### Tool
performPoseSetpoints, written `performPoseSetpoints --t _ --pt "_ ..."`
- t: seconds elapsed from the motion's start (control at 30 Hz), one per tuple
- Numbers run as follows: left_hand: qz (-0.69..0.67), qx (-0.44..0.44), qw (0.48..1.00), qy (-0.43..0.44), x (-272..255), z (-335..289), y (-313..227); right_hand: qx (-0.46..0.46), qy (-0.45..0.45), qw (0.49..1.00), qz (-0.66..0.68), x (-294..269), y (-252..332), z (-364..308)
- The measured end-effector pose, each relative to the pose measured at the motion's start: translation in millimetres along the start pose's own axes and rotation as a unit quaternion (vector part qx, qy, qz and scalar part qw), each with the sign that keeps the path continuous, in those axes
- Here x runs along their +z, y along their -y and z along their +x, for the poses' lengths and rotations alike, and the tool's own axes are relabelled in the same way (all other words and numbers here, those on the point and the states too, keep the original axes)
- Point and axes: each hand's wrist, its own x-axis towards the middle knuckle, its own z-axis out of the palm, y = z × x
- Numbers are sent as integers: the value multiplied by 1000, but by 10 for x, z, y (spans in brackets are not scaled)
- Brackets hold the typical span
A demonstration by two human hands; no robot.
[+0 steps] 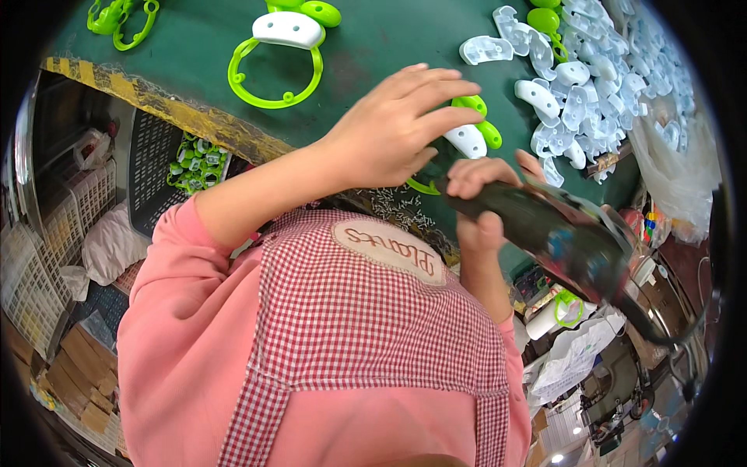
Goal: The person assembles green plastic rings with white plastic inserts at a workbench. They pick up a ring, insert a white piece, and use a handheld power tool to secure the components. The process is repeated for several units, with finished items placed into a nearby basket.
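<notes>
My right hand (pixel 482 180) is wrapped round a dark handheld power screwdriver (pixel 556 233), which is smeared by motion and trails a cable. Its narrower end points left, close under my left hand (pixel 389 128). The left hand reaches over a green-and-white plastic ring piece (pixel 464 142) with fingers stretched and apart. Part of that piece's ring is hidden below the hand, and I cannot tell whether the fingertips touch it. A similar piece, a bright green ring with a white curved block (pixel 286 31), lies farther off to the left.
Many translucent and white curved plastic parts (pixel 576 101) are heaped at the right of the green table (pixel 179 54). Small screws (pixel 401 208) lie by its near edge. A dark crate (pixel 152 171) holding green pieces stands lower left. A clear plastic bag (pixel 677 163) hangs at right.
</notes>
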Motion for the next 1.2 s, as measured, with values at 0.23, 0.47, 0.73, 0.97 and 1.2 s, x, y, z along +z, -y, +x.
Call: performPoseSetpoints --t 0.23,0.47,0.73,0.97,1.2 --pt "-21 52 996 72 65 -403 -69 -56 21 998 -2 68 367 179" --pt "-151 -14 986 75 82 -304 -70 -89 24 995 44 60 448 191" --pt "-71 7 997 31 110 6 -10 -142 -65 988 -7 162 448 338" --pt "-65 -16 997 39 324 -32 161 -151 26 982 -108 129 384 392" --pt "-65 -20 997 40 313 -21 148 -152 119 978 -81 -51 37 487"
